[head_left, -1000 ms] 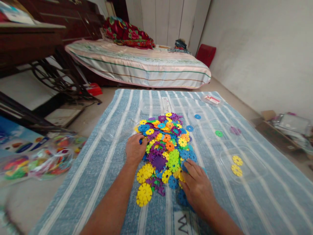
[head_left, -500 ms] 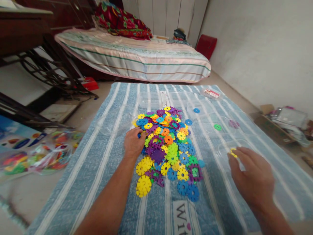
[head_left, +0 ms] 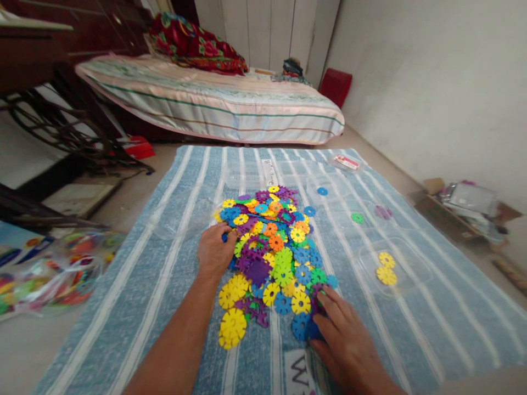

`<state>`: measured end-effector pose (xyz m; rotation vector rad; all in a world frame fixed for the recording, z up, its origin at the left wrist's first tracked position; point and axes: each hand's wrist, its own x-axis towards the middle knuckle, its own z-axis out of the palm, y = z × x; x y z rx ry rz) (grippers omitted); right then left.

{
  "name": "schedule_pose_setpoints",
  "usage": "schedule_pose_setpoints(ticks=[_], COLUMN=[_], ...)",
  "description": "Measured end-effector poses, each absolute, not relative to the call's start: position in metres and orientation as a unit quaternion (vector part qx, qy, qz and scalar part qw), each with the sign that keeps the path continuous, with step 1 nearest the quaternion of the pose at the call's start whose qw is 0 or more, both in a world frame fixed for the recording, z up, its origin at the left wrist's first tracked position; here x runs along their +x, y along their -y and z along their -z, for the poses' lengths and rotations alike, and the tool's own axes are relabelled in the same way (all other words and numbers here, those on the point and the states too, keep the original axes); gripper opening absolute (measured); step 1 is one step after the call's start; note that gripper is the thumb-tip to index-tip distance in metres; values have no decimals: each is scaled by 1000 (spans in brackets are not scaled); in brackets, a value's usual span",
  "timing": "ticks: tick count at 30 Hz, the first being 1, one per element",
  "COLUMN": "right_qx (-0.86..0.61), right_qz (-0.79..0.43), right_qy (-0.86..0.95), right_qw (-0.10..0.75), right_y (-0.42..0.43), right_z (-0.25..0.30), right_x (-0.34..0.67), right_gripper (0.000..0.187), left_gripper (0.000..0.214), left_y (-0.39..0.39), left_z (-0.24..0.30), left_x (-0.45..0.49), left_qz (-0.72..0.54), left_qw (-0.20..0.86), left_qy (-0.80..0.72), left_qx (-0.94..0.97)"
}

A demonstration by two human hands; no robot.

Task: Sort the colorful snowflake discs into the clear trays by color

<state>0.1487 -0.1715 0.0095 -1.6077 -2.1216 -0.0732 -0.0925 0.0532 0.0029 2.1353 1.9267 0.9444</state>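
Observation:
A heap of plastic snowflake discs and square purple notched pieces [head_left: 258, 270] lies mid-table, in yellow, blue, green, orange and purple. At the heap's left edge is my left hand [head_left: 214, 249], its fingers curled round a dark blue piece [head_left: 224, 237]. My right hand [head_left: 345, 332] reaches over the near right corner, fingers apart, touching purple and blue pieces and partly covering them. To the right, a clear plastic tub [head_left: 405, 274] holds two yellow discs [head_left: 386, 274]. Other clear containers hold a green disc [head_left: 357, 218], a purple piece [head_left: 383, 212] and a blue disc [head_left: 322, 191].
A striped blue cloth [head_left: 135, 296] covers the table. Clear containers [head_left: 181, 216] stand left of and behind the heap, and a small labelled box [head_left: 346, 162] lies at the far right. Bags of colourful toys [head_left: 69, 274] are at lower left; a bed [head_left: 230, 109] stands beyond.
My right hand has moved left from the clear tub to the heap's near right corner. The yellow disc it held is now in the tub. My left hand stays at the heap's edge.

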Motion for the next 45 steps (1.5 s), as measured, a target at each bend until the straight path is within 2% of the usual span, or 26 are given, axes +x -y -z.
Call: schedule_pose_setpoints(ticks=[5, 9, 11, 14, 17, 20, 26, 29, 34, 45], right_qx=[-586, -569, -567, -574, -594, -647, -754, -769, -773, -685], right_qz=[-32, -53, -3, 160, 243, 217, 105, 87, 102, 157], right_qy=[767, 772, 761, 697, 640, 645, 645, 633, 626, 700], right_qw=[258, 277, 314, 399, 421, 345, 58, -6, -20, 127], right_y=[168, 138, 108, 58, 25, 18, 19, 15, 17, 56], right_z=[-18, -38, -57, -89, -106, -98, -66, -66, -66, -61], right_x=[147, 160, 176, 206, 227, 234, 224, 217, 213, 201], right_gripper=[9, 12, 11, 8, 16, 22, 30, 24, 26, 21], left_gripper=[18, 20, 21, 21, 21, 22, 22, 22, 21, 18], left_y=[-53, -53, -53, -52, -52, -52, -53, -53, -52, -52], left_z=[-2, -2, -2, -4, -5, -5, -2, -2, -3, 1], left_x=[-94, -95, -95, -94, -93, -94, -95, -94, -93, -93], left_qz=[-319, -316, -312, -306, -303, -299, -298, -299, -302, -306], left_qw=[54, 51, 53, 59, 59, 57, 57, 53, 55, 49], left_qy=[-634, -632, -631, -636, -641, -640, -636, -635, -633, -637], left_qx=[703, 706, 708, 706, 703, 706, 710, 710, 711, 705])
